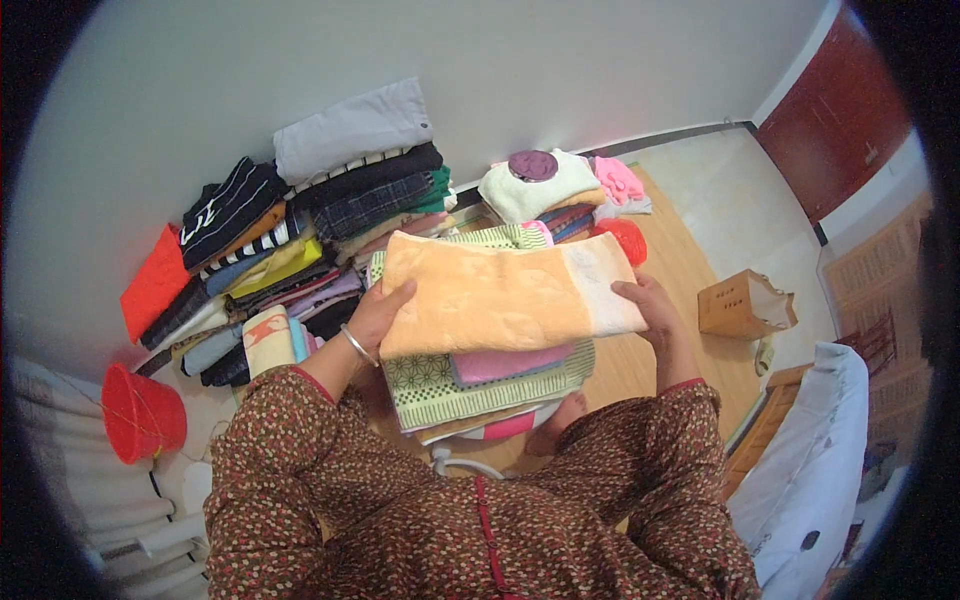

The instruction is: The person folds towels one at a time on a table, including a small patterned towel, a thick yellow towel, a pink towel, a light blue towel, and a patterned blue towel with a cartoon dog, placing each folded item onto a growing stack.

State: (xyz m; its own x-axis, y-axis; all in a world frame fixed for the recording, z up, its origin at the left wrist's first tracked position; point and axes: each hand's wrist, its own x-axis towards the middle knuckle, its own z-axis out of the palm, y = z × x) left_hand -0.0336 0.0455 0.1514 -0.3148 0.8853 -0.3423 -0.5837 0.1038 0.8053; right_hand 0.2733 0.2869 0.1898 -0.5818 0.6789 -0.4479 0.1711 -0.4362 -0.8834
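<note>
An orange towel (490,295) with a pale white end on its right is held up level in front of me, folded into a long rectangle. My left hand (375,318) grips its left end, thumb on top. At the white end, my right hand (648,305) pinches the edge with the thumb over it. Beneath the towel lies a green patterned cloth (420,390) with a folded pink cloth (510,362) on it. The towel hides much of this stack.
Tall piles of folded clothes (375,205) stand against the wall at the far left. A red bucket (143,412) is on the left. White and pink folded items (540,185) sit at the back. On the right are a brown paper bag (745,303) and a cloth-covered wooden piece (815,450).
</note>
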